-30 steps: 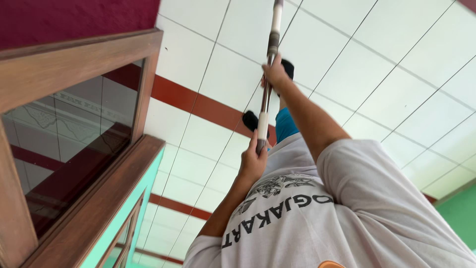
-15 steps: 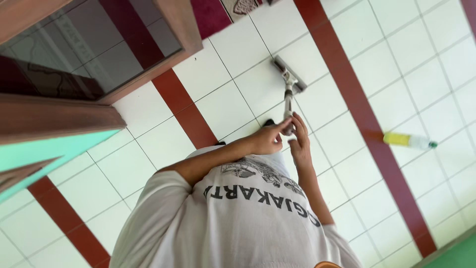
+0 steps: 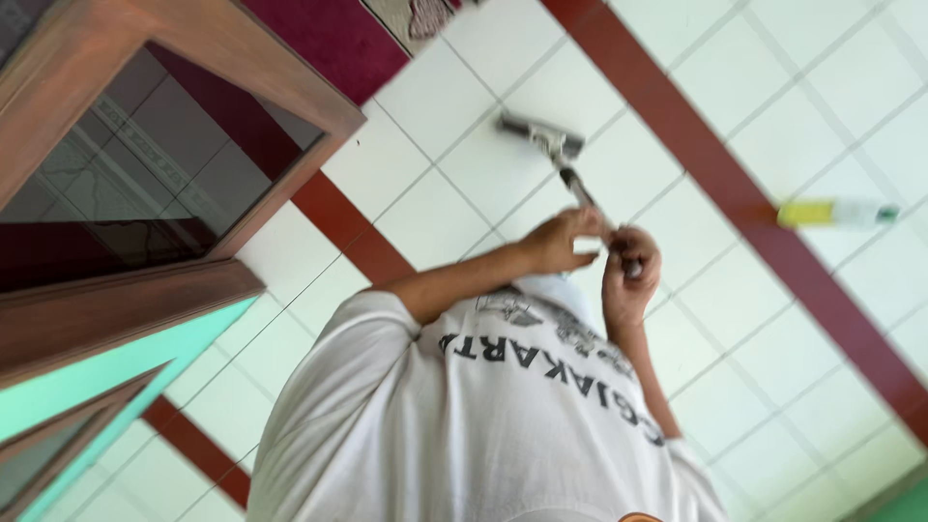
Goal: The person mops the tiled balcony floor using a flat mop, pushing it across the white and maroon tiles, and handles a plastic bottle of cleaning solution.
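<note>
I look down over my white printed T-shirt (image 3: 483, 425). Both hands hold the thin pole (image 3: 578, 189) of a floor wiper. My left hand (image 3: 561, 242) grips it from the left, and my right hand (image 3: 628, 275) closes on it just below. The grey wiper head (image 3: 539, 130) lies on the white floor tiles (image 3: 454, 208) ahead of my hands.
A wood-framed glass door (image 3: 145, 184) stands at the left, with a teal wall (image 3: 116, 362) below it. Red tile stripes (image 3: 696, 155) cross the floor. A yellow and white bottle (image 3: 836, 213) lies at the right. A maroon mat (image 3: 329, 39) sits at the top.
The view has swung and the door frame has shifted to the left. Both hands stay on the pole. The wiper head sits slightly further left on the tiles than half a second ago.
</note>
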